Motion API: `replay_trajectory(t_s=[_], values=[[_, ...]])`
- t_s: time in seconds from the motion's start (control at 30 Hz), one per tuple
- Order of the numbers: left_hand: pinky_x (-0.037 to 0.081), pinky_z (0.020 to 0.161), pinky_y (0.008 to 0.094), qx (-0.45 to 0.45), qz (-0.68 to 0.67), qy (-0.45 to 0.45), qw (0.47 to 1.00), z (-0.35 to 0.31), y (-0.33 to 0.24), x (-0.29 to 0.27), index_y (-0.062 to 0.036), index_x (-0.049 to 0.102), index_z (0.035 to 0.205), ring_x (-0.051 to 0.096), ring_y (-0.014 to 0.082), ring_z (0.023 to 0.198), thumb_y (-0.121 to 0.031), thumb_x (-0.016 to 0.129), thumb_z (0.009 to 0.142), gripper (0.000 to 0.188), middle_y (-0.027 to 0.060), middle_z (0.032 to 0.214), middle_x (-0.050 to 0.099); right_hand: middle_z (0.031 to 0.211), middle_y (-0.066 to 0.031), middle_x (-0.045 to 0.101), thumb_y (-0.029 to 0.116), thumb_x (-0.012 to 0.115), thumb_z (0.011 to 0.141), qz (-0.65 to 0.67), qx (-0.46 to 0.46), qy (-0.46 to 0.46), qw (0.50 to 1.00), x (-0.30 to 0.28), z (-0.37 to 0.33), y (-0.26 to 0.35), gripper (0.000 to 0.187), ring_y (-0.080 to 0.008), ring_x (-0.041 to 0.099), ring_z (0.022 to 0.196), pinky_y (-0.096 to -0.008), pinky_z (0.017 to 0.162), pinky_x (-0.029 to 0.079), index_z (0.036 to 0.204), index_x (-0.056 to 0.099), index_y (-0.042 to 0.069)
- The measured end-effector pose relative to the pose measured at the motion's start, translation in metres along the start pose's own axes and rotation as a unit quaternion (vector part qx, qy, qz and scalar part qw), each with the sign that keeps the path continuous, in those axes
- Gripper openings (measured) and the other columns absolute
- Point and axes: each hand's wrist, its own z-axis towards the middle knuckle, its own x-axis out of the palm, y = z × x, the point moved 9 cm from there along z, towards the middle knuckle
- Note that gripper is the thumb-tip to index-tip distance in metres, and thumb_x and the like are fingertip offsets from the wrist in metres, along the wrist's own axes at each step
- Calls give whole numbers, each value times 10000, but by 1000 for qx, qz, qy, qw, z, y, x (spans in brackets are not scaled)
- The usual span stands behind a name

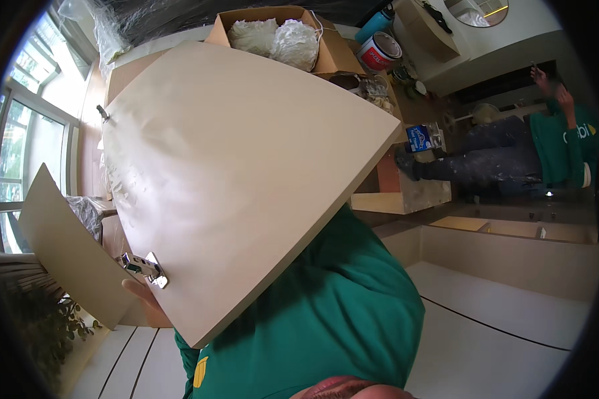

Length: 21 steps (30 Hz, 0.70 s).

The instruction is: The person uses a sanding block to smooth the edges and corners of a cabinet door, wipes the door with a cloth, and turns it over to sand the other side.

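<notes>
A large beige cabinet door [246, 153] fills the middle of the head view, tilted in front of my green-sleeved body. One metal hinge [146, 268] sticks out from its near left edge. A second, smaller hinge [102, 113] shows at the far left edge. My left hand [152, 307] is at the door's left edge just below the nearer hinge, closed around that edge, with part of it hidden behind the panel. My right hand does not show; the door and my sleeve cover that side.
Another beige panel [70, 249] leans near the window at left. Beyond the door stands a cardboard box [223, 28] with white bundles, beside a red-and-white bucket [374, 61]. At right, a person [512, 146] in green stands with raised hands, near a blue package [418, 138].
</notes>
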Motion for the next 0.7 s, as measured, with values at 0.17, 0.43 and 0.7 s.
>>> replay_trajectory(t_s=[0.17,0.43,0.7], values=[[616,908,379,-53,-24,69,996,15,17,10,-93,642,1374,731,216,1051,-385,624,970,499,97,1236,744,1237,-58,686,202,743,947,73,-1,7,997,-20,-2,16,510,-161,649,1106,-335,956,576,1418,601,67],[611,922,380,-210,-109,266,935,28,81,52,-92,634,1386,724,218,1071,-382,612,981,498,100,1255,735,1168,-30,724,32,626,985,306,-100,98,942,-204,-99,119,459,-144,725,926,-278,704,589,1438,589,101],[605,937,382,-259,-132,379,878,9,115,77,-91,626,1397,717,220,1090,-378,600,992,497,103,1273,727,1343,-81,716,58,646,1056,143,-233,-67,959,-300,-181,240,357,-190,697,1176,-344,1000,540,1406,642,-9]])
